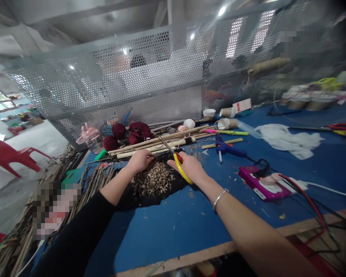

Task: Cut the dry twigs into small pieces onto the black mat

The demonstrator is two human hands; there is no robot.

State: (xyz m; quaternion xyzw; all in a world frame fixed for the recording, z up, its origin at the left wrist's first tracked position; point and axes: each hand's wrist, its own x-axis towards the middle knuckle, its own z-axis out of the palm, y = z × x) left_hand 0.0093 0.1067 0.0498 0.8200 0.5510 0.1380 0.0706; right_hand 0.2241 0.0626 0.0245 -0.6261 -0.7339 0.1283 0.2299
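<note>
A pair of scissors with yellow and red handles (pixel 179 166) is in my right hand (pixel 192 168), its blades angled up and to the left over the sticks. My left hand (pixel 138 161) has its fingers pinched together at the left edge of the pile; what they hold, if anything, is too small to make out. Between and below both hands lies a heap of small brown cut pieces (pixel 154 180) on a black cloth (pixel 138 201). Behind the hands, several pale sticks (pixel 158 145) lie across the table.
Bundles of thin brown sticks (pixel 89 188) lie at left. Dark red yarn balls (pixel 119 131) and a pink-lidded jar (pixel 89 137) stand behind. To the right are a blue glue gun (pixel 227 148), a magenta power box (pixel 262 184) with cables, and white cloth (pixel 291 138). A perforated metal screen (pixel 161 84) closes the back.
</note>
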